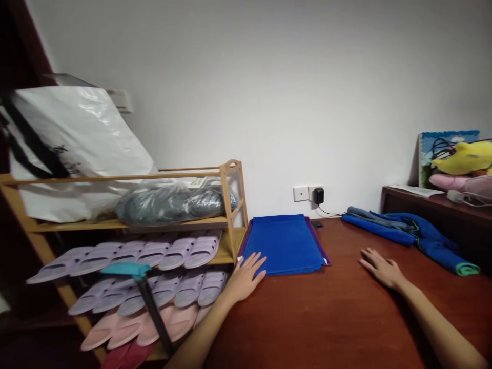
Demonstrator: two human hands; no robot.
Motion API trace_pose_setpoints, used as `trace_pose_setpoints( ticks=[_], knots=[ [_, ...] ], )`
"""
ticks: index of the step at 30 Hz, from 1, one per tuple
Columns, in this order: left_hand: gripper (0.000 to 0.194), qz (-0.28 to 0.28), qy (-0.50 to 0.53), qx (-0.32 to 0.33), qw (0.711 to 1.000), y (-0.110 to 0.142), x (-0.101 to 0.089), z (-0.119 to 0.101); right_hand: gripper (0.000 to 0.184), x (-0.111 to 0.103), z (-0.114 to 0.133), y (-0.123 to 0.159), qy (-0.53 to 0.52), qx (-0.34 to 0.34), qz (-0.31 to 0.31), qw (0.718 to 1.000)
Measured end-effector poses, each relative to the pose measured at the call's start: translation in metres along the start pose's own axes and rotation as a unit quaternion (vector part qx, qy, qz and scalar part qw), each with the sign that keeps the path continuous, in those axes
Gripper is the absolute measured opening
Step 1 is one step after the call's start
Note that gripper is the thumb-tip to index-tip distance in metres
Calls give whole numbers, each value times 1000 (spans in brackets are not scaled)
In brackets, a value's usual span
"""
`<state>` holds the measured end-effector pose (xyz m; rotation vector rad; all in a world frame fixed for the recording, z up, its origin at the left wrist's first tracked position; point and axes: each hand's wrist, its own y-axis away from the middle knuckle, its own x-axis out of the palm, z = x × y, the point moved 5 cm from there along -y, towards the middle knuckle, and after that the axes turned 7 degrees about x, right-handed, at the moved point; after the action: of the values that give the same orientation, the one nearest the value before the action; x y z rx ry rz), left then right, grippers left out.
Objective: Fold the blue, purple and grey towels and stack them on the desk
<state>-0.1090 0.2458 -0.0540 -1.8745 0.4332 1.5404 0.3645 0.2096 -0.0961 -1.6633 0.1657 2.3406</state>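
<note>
A flat folded blue cloth (285,243) lies on the brown wooden tabletop (307,318) near the wall, with purple edges of something beneath it showing at both sides. My left hand (246,277) is spread flat at the cloth's near left corner, fingertips touching or just over it. To the right, my right hand (382,269) rests open on or just above the wood, holding nothing. Beyond it lies a loose blue garment (434,241) with green trim, and a grey-blue fabric piece (378,219) lies along its left part.
A wooden shoe rack (230,205) with lilac slippers (179,253) and pink slippers (134,328) stands at left. It carries a white bag (77,133). A black plug (319,196) sits in the wall socket. A raised dark shelf (442,210) at right holds a yellow plush toy (465,158).
</note>
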Motion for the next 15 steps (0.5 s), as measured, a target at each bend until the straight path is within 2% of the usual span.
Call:
trace_pose_setpoints(
  ticks=[3, 6, 10, 15],
  knots=[
    [48, -1, -1, -3, 1000, -3, 0, 0, 72, -21, -71, -11, 24, 85, -65, 994],
    [48, 8, -5, -11, 1000, -5, 0, 1, 77, -34, -108, -29, 34, 149, -135, 979],
    [47, 14, -16, -14, 1000, -6, 0, 1, 76, -41, -120, -55, 37, 192, -216, 957],
    [46, 23, -27, -10, 999, -9, 3, 4, 76, -38, -125, -77, 59, 200, -225, 952]
  ],
)
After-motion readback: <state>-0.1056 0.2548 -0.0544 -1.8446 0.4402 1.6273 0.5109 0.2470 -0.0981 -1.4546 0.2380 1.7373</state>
